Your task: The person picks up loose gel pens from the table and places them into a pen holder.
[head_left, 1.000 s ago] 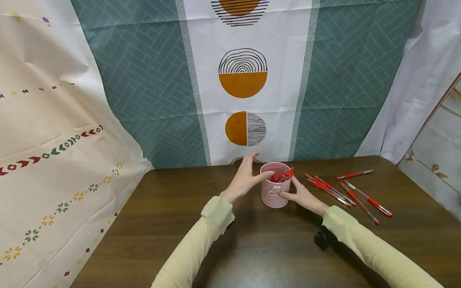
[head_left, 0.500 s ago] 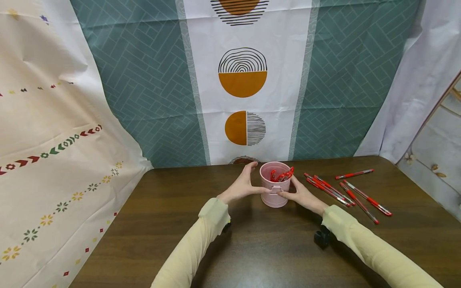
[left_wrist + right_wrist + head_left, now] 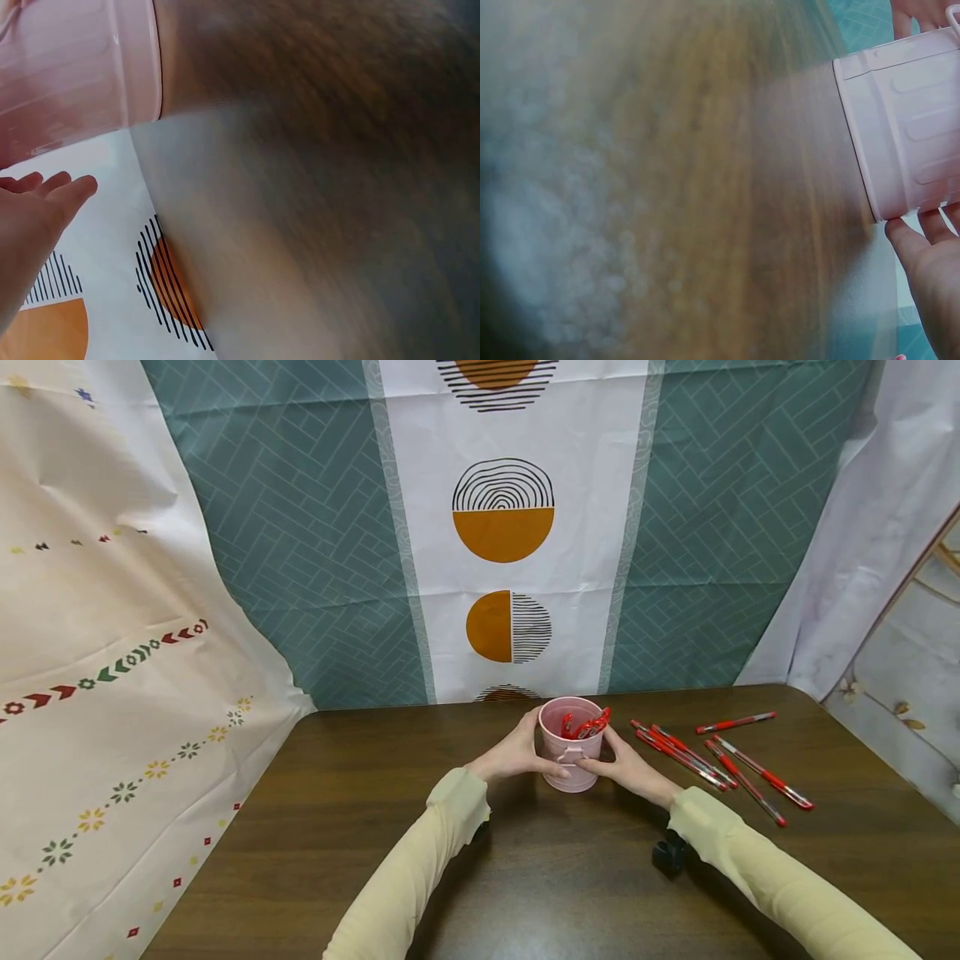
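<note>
A small pink bucket (image 3: pixel 570 777) with a little handle on its front stands upright near the back of the table. Several shiny red pieces (image 3: pixel 591 724), which look like wrapped sweets, lie inside it; one pokes up at the rim. My left hand (image 3: pixel 515 753) is round the bucket's left side, thumb across the front. From the right, my right hand (image 3: pixel 633 770) grips the bucket, its thumb by the front handle. In the left wrist view, the left fingertips (image 3: pixel 75 191) show close to the bucket's wall. Farther fingers of both hands are partly hidden behind it.
Several red-and-clear pens (image 3: pixel 686 756) lie loosely on the brown wooden table (image 3: pixel 360 827), right of the bucket. Patterned cloth (image 3: pixel 502 635) hangs just behind the table's back edge. A pale cloth (image 3: pixel 150 735) slopes along the left side.
My left hand came down from over the bucket's rim, moved off to its left, then closed in on its side. The right hand and the bucket have stayed in place.
</note>
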Action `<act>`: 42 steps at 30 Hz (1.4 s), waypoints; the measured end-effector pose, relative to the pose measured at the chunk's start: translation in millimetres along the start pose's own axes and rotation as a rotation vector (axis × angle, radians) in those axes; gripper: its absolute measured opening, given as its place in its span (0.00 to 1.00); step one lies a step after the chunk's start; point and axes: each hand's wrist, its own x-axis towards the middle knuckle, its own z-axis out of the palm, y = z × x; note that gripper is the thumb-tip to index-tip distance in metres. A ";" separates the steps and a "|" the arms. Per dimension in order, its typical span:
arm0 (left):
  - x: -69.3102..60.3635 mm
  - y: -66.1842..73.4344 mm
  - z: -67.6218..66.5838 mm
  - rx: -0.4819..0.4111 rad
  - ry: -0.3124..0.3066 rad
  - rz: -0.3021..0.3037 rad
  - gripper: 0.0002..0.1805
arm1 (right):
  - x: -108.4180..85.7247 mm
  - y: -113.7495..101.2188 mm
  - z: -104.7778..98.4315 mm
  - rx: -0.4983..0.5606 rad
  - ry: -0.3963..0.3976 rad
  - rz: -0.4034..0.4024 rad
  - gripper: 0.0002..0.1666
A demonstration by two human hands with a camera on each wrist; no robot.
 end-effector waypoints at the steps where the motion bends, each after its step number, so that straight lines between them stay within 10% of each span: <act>1: 1.3 1.5 -0.5 -0.022 -0.010 0.040 0.51 | -0.2 -0.1 -0.4 0.002 -0.004 0.008 0.45; 5: 1.7 13.9 -3.8 -0.100 -0.036 0.105 0.50 | -0.7 -0.2 -2.9 0.002 -0.020 0.038 0.45; 12: -3.3 27.2 -5.2 -0.142 -0.034 -0.015 0.50 | -1.2 1.0 -6.0 -0.008 -0.046 0.069 0.46; 42: 8.4 0.2 4.8 -0.234 -0.022 0.002 0.46 | 6.9 32.8 -19.2 -0.029 -0.175 0.037 0.53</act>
